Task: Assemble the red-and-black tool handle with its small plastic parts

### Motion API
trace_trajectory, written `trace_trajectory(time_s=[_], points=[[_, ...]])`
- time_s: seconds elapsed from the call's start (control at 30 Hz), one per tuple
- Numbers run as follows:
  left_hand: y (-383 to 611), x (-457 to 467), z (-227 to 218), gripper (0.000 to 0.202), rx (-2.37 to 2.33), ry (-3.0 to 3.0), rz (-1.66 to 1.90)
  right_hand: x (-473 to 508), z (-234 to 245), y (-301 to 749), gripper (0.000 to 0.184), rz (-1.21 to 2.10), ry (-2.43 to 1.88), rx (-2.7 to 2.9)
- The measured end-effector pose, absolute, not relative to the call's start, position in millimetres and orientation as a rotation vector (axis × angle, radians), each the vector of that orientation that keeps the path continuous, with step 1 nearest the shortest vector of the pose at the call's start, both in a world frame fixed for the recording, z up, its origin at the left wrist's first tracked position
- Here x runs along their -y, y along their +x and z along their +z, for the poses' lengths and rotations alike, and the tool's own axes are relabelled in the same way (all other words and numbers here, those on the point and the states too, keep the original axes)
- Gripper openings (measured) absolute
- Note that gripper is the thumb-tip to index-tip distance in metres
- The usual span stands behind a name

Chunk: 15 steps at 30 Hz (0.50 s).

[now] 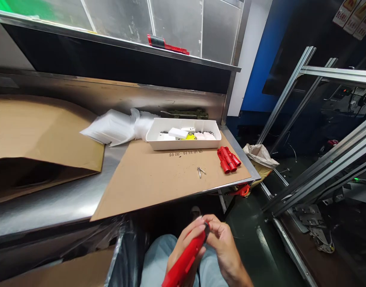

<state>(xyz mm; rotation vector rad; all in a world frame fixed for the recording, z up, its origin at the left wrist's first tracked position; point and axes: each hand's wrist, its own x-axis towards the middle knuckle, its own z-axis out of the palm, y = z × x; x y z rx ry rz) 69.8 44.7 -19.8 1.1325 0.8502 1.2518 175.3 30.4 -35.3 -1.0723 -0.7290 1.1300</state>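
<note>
My left hand (184, 245) grips a long red plastic part (185, 261) low in the view, over my lap. My right hand (222, 239) pinches a small dark ring-like piece (206, 228) against the tip of that red part. On the cardboard sheet (159, 179) covering the steel bench lie a bundle of red parts (228, 159) and a small metal clip (201, 172). A white tray (184, 136) with small white and yellow pieces stands behind them.
A clear plastic bag (117, 126) lies left of the tray. An open cardboard box (36, 143) fills the left. A red and black tool (166, 44) rests on the upper shelf. Aluminium frame rails (317, 167) stand on the right, and a crumpled bag (260, 155) sits past the bench corner.
</note>
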Motion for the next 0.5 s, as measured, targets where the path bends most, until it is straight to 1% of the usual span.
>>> trace_trajectory(time_s=[0.07, 0.17, 0.3, 0.37, 0.5], points=[[68.2, -44.2, -17.8, 0.025, -0.872, 1.156, 1.276, -29.3, -35.5, 174.2, 0.031, 1.159, -1.031, 0.754], [60.6, -51.7, -21.0, 0.037, -0.935, 1.086, 1.205, -26.3, -31.9, 174.1, 0.036, 1.174, -0.976, 0.783], [52.7, -67.0, -14.3, 0.048, -0.838, 0.674, 1.183, -24.5, -24.3, 176.2, 0.032, 1.124, -1.024, 0.759], [51.7, -72.0, -4.3, 0.048, -0.773, 0.511, 1.206, -25.0, -21.7, 176.1, 0.033, 1.038, -1.094, 0.744], [52.5, -74.2, 11.3, 0.042, -0.716, 0.445, 1.183, -26.4, -16.8, 168.0, 0.038, 0.822, -1.183, 0.830]])
